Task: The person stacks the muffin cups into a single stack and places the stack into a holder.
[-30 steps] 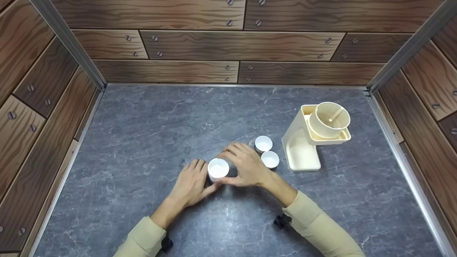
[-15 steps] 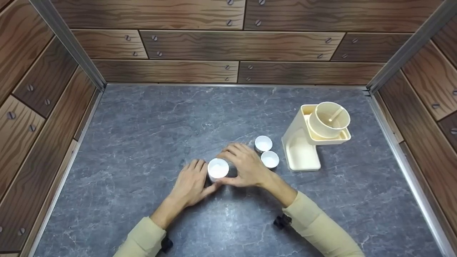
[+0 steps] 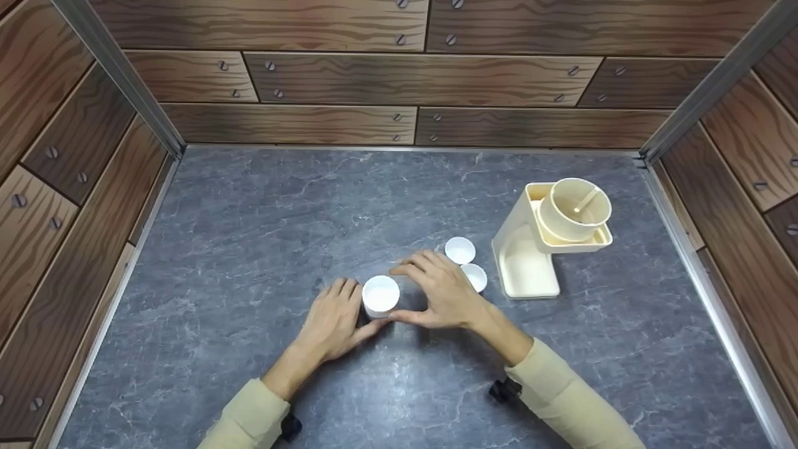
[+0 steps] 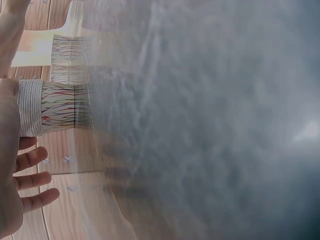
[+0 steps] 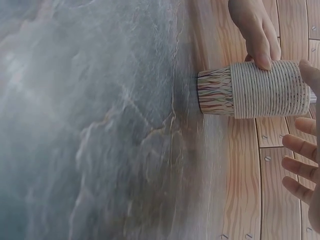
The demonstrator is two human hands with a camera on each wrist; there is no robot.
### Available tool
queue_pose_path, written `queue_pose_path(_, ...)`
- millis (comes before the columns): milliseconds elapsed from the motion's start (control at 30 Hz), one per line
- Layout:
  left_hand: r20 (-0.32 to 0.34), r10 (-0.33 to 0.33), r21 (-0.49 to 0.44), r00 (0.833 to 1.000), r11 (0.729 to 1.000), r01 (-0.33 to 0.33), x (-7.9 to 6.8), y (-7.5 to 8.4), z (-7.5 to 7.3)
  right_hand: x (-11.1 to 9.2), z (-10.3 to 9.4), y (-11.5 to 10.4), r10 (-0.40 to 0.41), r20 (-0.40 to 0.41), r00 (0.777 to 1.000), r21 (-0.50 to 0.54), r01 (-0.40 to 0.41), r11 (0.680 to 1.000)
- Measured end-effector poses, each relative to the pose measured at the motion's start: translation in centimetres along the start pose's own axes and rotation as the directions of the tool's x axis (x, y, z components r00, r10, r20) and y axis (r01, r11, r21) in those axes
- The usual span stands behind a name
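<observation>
A stack of paper cups point(image 3: 381, 295) stands upright on the tabletop, white inside. In the right wrist view its rims form a tall ribbed column above a coloured, streaked cup wall. My left hand point(image 3: 333, 321) holds the stack between thumb and index finger, the thumb at the front; the other fingers spread out straight in the left wrist view. My right hand point(image 3: 444, 290) is on the stack's right side, curved but holding nothing, a small gap between its fingers and the cups. Its thumb tip is close to the left thumb.
Two more white cups, one behind point(image 3: 460, 250) and one nearer point(image 3: 475, 277), stand just past my right hand, which partly covers the nearer. Farther right is a cream stand point(image 3: 530, 268) bearing a round cream container point(image 3: 576, 212) with a stick-like piece inside. Wood-patterned walls enclose the table.
My right hand has drawn back slightly to the right, its fingers coming off the cup stack. The left hand and the stack have stayed in place.
</observation>
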State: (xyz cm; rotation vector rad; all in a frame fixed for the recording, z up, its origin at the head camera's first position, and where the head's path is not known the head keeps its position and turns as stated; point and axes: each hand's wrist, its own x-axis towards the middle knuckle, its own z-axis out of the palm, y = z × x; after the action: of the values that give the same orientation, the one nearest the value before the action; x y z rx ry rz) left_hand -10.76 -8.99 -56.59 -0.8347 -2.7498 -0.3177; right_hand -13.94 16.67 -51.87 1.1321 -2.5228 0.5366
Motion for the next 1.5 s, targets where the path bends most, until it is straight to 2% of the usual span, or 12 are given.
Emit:
queue_pose_path(433, -0.004, -0.006, -0.010, 1.000, 1.000, 0.006, 0.0, 0.0, 0.0, -2.5, -0.7, 1.5, 0.019, 0.002, 1.000, -0.057, -0.019, 0.998)
queue_pose_path(833, 0.005, -0.014, -0.018, 1.000, 1.000, 0.014, 0.2, 0.0, -0.2, -5.2, -1.6, 2.8, 0.122, 0.004, 0.992, -0.122, -0.121, 0.985)
queue_pose_path(1100, 0.035, -0.029, -0.032, 0.999, 0.999, 0.030, 0.2, 0.0, -0.2, -6.3, -2.2, 3.6, 0.155, -0.038, 0.987, -0.146, -0.159, 0.976)
queue_pose_path(1500, 0.030, -0.025, -0.020, 0.999, 0.999, 0.026, 0.2, 0.0, 0.0, -7.9, -2.9, 4.6, 0.246, -0.037, 0.968, -0.161, -0.249, 0.955)
